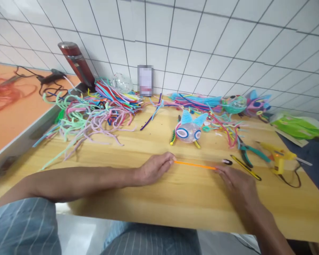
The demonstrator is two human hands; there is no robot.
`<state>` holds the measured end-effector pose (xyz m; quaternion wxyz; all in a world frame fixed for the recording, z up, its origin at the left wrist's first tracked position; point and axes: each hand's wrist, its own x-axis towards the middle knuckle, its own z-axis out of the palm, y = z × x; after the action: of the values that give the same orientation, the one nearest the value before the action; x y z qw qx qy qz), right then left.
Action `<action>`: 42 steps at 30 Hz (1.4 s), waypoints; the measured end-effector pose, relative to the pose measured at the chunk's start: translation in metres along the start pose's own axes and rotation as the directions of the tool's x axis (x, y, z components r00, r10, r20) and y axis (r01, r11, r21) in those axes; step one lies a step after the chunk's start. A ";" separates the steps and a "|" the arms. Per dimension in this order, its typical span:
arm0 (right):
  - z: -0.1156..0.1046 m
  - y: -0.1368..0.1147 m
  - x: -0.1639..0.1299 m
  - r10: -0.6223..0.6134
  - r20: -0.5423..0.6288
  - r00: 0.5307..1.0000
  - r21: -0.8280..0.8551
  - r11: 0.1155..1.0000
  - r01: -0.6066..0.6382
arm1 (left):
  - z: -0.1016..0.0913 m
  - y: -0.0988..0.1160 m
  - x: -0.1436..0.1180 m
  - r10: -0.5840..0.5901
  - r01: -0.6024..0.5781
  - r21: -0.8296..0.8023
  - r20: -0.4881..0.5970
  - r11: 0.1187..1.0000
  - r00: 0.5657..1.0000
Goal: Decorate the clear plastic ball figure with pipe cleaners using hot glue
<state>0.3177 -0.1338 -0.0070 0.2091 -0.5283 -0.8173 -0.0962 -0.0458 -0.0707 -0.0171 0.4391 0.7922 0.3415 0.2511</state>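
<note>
An orange pipe cleaner (195, 165) is stretched nearly straight between my two hands above the wooden table. My left hand (157, 168) pinches one end, its fingers closed. The other end is gripped between thumb and fingers of my right hand (236, 180). Just beyond the pipe cleaner stands a clear ball figure (190, 132) with blue ears, ringed oval eyes and green-yellow feet. Beside my right hand lie a small black-and-white oval piece (227, 162) and a yellow utility knife (246, 167).
Bundles of coloured pipe cleaners (95, 117) cover the left and back of the table (138, 205). Pliers (252, 150) and a yellow glue gun (279, 157) lie at right. A red thermos (77, 65), a phone (146, 81) and another decorated ball (234, 103) stand along the tiled wall.
</note>
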 end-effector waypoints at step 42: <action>-0.039 0.113 -0.046 0.852 -0.392 0.348 0.426 0.503 -0.752 | -0.009 -0.029 0.114 0.156 -0.158 0.014 -0.255 0.987 0.954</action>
<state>0.4450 -0.1388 0.0000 0.5014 -0.7867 -0.3550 -0.0598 0.0111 0.0318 -0.0264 0.3728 0.7763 0.3305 0.3861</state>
